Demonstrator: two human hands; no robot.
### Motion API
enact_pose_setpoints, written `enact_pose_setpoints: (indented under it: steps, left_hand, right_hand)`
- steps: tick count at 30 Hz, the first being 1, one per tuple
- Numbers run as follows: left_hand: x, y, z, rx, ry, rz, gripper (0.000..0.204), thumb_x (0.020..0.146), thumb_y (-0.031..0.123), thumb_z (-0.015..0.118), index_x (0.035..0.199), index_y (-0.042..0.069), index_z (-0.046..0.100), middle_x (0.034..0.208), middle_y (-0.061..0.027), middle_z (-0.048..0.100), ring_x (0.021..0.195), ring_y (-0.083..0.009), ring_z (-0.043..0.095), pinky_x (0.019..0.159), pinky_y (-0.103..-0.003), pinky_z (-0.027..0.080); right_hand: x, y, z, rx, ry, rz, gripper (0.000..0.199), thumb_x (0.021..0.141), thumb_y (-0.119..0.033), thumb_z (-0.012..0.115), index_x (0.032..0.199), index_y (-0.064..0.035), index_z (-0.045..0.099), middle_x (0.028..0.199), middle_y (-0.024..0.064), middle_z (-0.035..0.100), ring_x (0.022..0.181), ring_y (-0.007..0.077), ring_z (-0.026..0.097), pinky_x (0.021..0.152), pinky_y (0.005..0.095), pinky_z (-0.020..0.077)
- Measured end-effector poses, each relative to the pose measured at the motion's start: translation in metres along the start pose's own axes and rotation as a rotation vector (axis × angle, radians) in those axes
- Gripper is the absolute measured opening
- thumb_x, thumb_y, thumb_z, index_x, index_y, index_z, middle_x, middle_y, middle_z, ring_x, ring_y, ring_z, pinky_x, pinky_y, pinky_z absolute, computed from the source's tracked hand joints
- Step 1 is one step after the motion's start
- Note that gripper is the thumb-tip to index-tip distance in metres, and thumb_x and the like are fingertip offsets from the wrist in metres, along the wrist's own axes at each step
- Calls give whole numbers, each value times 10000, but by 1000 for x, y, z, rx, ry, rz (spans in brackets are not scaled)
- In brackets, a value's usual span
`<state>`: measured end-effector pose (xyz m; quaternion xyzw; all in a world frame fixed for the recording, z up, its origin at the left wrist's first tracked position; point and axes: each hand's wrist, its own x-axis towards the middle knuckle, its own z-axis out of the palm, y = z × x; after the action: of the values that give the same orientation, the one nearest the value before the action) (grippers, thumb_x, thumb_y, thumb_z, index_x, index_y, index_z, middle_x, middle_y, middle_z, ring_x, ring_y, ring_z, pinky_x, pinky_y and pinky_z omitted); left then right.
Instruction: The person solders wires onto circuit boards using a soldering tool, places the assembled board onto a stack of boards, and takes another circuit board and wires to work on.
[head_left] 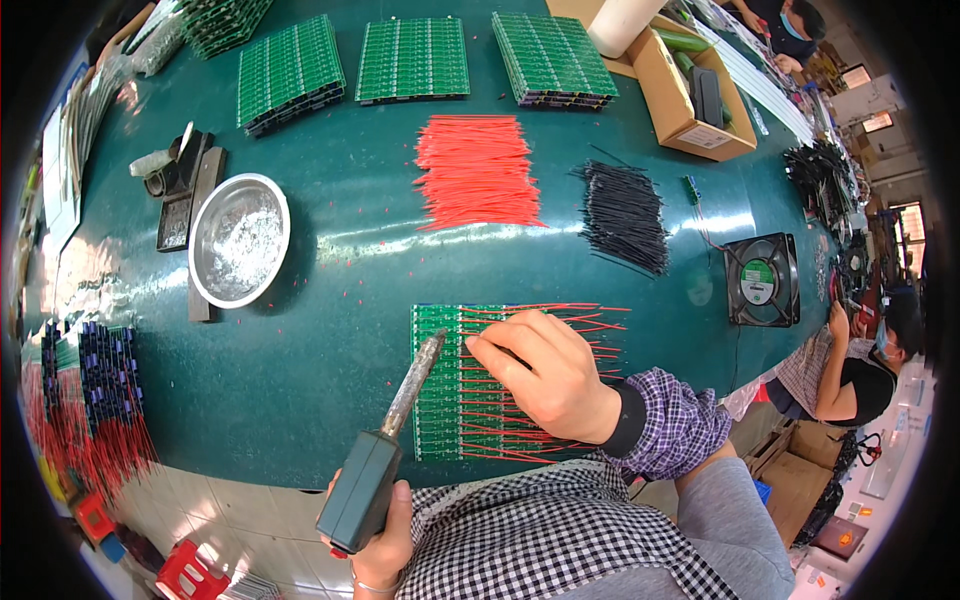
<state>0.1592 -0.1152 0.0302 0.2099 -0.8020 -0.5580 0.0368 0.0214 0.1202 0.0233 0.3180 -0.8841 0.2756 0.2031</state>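
Observation:
My left hand (392,545) is wrapped round the dark green handle of a soldering iron (368,490). The iron's tip rests at the upper left of a green circuit board panel (436,400), which lies flat near the table's front edge. Over this panel, my right hand (550,370) has thumb and forefinger pinched together close to the tip. A thin red wire seems to be between these fingertips, though its end is mostly hidden. Rows of red wires (505,432) run across the panel and stick out past its right side.
Beyond the panel lie a pile of red wires (478,170) and black wires (625,215). A metal bowl (240,240) stands left, a fan (762,280) right. Stacked green panels (412,58) and a cardboard box (690,115) are at the back. Another person (850,375) sits far right.

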Motion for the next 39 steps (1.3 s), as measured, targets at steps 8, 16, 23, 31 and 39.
enact_pose_setpoints:
  steps: [8, 16, 23, 31, 39]
  left_hand:
    - [6, 4, 5, -5, -13, 111, 242, 745, 10, 799, 965, -45, 716, 914, -153, 699, 762, -266, 666, 693, -362, 538]
    - [8, 2, 5, 43, -41, 207, 228, 746, -11, 785, 961, -46, 716, 887, -143, 698, 726, -265, 657, 652, -360, 525]
    - [9, 8, 6, 46, -59, 200, 217, 745, -16, 780, 949, -44, 710, 862, -134, 684, 705, -257, 641, 624, -350, 508]
    - [5, 2, 2, 62, -36, 186, 219, 738, 0, 784, 942, -24, 709, 843, -129, 663, 686, -246, 620, 613, -347, 494]
    - [4, 4, 4, 11, -16, 133, 224, 736, -4, 782, 943, -35, 703, 850, -132, 669, 693, -242, 625, 626, -347, 501]
  right_hand:
    - [-3, 2, 3, 2, -29, 8, 306, 722, -34, 701, 1018, 43, 719, 940, 112, 659, 794, 249, 641, 663, 343, 546]
    - [-2, 1, 2, 2, -61, 21, 309, 719, -31, 700, 1018, 43, 717, 960, 113, 654, 825, 249, 642, 675, 341, 549]
    - [0, 0, 0, -12, -81, 25, 310, 716, -26, 696, 1017, 49, 714, 959, 113, 653, 829, 245, 643, 672, 335, 548]
    - [0, -1, 0, -16, -87, 30, 309, 716, -27, 696, 1014, 53, 715, 954, 116, 651, 836, 248, 646, 681, 339, 553]
    - [-1, -2, 1, -23, -81, 33, 305, 716, -30, 700, 1010, 49, 714, 950, 119, 651, 832, 251, 648, 687, 343, 555]
